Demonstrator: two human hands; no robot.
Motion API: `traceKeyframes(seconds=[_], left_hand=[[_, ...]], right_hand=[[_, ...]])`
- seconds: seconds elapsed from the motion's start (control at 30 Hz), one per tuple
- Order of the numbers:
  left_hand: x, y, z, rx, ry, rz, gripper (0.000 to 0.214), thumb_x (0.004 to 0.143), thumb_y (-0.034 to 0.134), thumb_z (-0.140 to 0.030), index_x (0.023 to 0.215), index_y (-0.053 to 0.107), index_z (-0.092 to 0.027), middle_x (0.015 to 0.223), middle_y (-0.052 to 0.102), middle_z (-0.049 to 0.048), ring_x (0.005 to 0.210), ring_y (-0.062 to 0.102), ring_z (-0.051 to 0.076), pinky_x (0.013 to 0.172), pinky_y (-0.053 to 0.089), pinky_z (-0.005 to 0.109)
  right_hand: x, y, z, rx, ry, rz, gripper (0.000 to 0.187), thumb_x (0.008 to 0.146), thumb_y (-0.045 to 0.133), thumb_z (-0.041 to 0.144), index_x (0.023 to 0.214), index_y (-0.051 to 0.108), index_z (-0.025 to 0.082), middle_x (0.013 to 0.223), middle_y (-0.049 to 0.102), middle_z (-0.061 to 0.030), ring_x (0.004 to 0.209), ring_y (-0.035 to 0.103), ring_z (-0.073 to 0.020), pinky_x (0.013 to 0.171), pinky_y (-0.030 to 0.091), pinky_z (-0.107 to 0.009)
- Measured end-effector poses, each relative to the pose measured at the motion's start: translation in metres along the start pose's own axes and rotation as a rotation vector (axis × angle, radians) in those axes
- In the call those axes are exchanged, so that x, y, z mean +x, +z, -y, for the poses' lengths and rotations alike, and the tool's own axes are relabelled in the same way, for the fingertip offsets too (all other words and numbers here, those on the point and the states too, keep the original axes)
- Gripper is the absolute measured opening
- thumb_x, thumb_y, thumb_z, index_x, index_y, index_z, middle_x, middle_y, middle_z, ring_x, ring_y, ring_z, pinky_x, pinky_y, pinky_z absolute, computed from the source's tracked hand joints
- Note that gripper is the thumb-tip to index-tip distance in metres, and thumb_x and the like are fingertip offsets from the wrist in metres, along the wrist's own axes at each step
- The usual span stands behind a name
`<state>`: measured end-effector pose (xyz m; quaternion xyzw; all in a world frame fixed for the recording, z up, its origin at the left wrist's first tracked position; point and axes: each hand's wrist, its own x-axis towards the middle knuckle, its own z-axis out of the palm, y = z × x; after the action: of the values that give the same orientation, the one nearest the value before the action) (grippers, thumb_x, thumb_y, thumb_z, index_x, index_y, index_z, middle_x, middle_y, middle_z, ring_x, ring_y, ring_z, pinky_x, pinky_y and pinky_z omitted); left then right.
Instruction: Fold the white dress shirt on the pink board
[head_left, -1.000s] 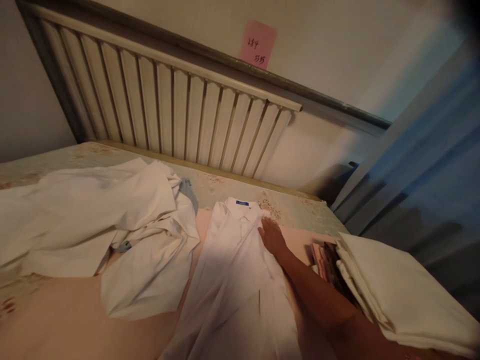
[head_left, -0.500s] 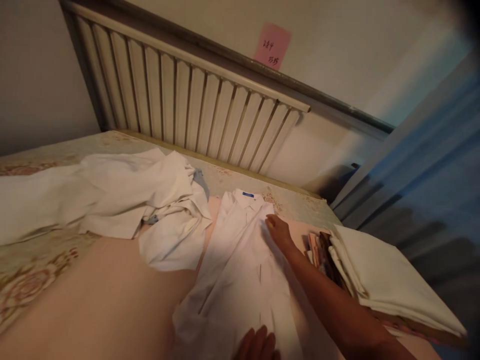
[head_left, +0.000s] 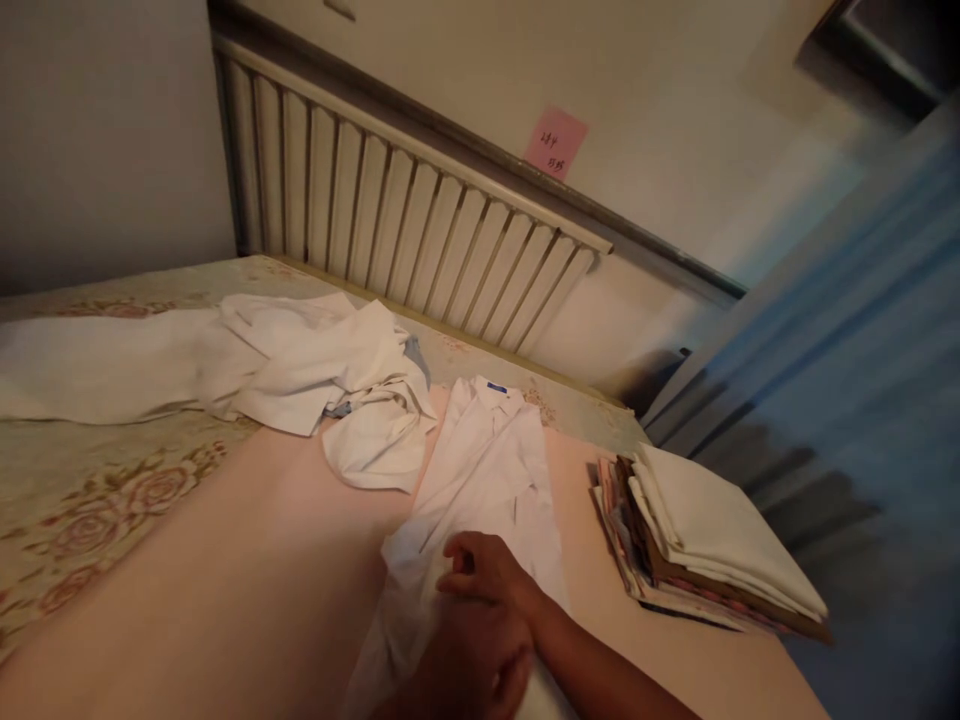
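A white shirt point(head_left: 491, 465) with a blue collar label lies flat and lengthwise on the pink sheet point(head_left: 225, 570) of a bed. My right hand point(head_left: 484, 568) reaches in from the lower right and rests on the shirt's lower half, its fingers curled into the fabric. Just below it, at the frame's bottom edge, my left hand point(head_left: 465, 668) lies in shadow on the same part of the shirt. Its fingers bend down over the cloth. The shirt's hem is hidden under both hands.
A heap of crumpled white clothes point(head_left: 300, 365) lies to the left of the shirt. To the right stands a stack of folded cloths point(head_left: 705, 530). A slatted headboard point(head_left: 420, 220) and a wall with a pink note point(head_left: 555, 143) are behind. A blue surface point(head_left: 862, 420) borders the right.
My right hand has drawn back from near the shirt's collar to its lower half. My left hand has come further into view beneath it. The view has pulled back and shifted left.
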<state>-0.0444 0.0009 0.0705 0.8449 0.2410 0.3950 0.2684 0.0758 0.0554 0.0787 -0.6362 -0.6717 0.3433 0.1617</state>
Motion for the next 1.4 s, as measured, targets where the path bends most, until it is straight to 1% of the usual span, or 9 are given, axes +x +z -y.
traceKeyframes(seconds=[0.17,0.37,0.57,0.73,0.83,0.93,1.03,1.17,1.4], left_hand=[[0.018,-0.057,0.023,-0.072,-0.339,-0.446,0.021,0.090,0.042,-0.028,0.088,0.061,-0.021,0.074,0.067,0.0011,0.065,0.063,0.014,0.059,0.046,0.023],[0.028,-0.086,0.049,-0.241,-0.683,-0.649,0.019,0.083,0.047,-0.035,0.088,0.059,-0.021,0.074,0.068,-0.0013,0.062,0.064,0.014,0.061,0.048,0.024],[0.030,-0.078,0.077,-0.272,-0.865,-0.379,0.017,0.082,0.046,-0.032,0.085,0.058,-0.021,0.078,0.068,0.0001,0.072,0.065,0.016,0.068,0.046,0.024],[0.030,-0.073,0.077,-0.069,-0.864,-0.107,0.024,0.087,0.041,-0.036,0.078,0.056,-0.020,0.075,0.065,0.0003,0.075,0.061,0.016,0.068,0.041,0.024],[0.028,-0.073,0.075,-0.012,-0.877,-0.026,0.025,0.085,0.046,-0.039,0.094,0.058,-0.018,0.089,0.067,0.0044,0.084,0.062,0.017,0.073,0.042,0.025],[0.025,-0.070,0.081,0.079,-0.892,0.068,0.029,0.081,0.051,-0.030,0.107,0.056,-0.017,0.099,0.068,0.0082,0.093,0.063,0.020,0.077,0.042,0.027],[0.023,-0.065,0.090,0.120,-0.879,0.111,0.032,0.079,0.050,-0.021,0.110,0.057,-0.018,0.104,0.068,0.0098,0.098,0.062,0.021,0.081,0.042,0.028],[0.021,-0.060,0.095,0.111,-0.862,0.116,0.034,0.077,0.049,-0.013,0.110,0.056,-0.018,0.105,0.068,0.0099,0.098,0.063,0.020,0.082,0.042,0.027],[0.021,-0.059,0.098,0.107,-0.852,0.114,0.034,0.077,0.047,-0.010,0.109,0.057,-0.017,0.103,0.069,0.0099,0.096,0.063,0.019,0.082,0.042,0.026]], right_hand=[[-0.016,0.014,0.016,-0.128,-0.010,-0.018,0.004,0.069,0.059,0.018,0.066,0.063,0.017,0.067,0.062,0.0031,0.067,0.053,-0.0126,0.059,0.034,-0.021],[-0.063,-0.011,0.059,-0.242,-0.160,-0.264,0.026,0.067,0.047,0.002,0.079,0.063,0.019,0.077,0.061,0.0017,0.073,0.054,-0.0118,0.065,0.036,-0.021],[-0.101,-0.043,0.101,-0.665,-0.587,-0.434,0.022,0.089,0.045,0.008,0.090,0.062,0.022,0.077,0.058,-0.0017,0.074,0.047,-0.0163,0.063,0.032,-0.028],[-0.104,-0.001,0.084,-0.771,-0.698,-0.306,0.015,0.086,0.052,0.011,0.075,0.054,0.020,0.067,0.053,-0.0002,0.066,0.044,-0.0156,0.060,0.033,-0.030],[-0.105,0.034,0.059,-0.661,-0.637,-0.245,0.004,0.084,0.058,0.018,0.083,0.059,0.022,0.071,0.057,-0.0002,0.071,0.050,-0.0165,0.060,0.037,-0.028],[-0.111,0.053,0.043,-0.236,-0.459,-0.148,0.019,0.079,0.068,0.036,0.094,0.065,0.026,0.087,0.064,-0.0008,0.075,0.057,-0.0153,0.061,0.042,-0.024],[-0.109,0.049,0.035,0.224,-0.187,-0.179,0.031,0.082,0.059,0.049,0.098,0.066,0.024,0.091,0.066,-0.0026,0.078,0.061,-0.0165,0.066,0.047,-0.025],[-0.082,0.028,0.026,0.484,0.160,-0.344,0.035,0.077,0.059,0.045,0.096,0.064,0.017,0.077,0.065,-0.0038,0.073,0.062,-0.0187,0.058,0.047,-0.026],[-0.025,0.027,0.013,0.649,0.349,-0.434,0.036,0.065,0.061,0.030,0.098,0.056,0.015,0.071,0.064,-0.0006,0.062,0.061,-0.0133,0.055,0.049,-0.023]])
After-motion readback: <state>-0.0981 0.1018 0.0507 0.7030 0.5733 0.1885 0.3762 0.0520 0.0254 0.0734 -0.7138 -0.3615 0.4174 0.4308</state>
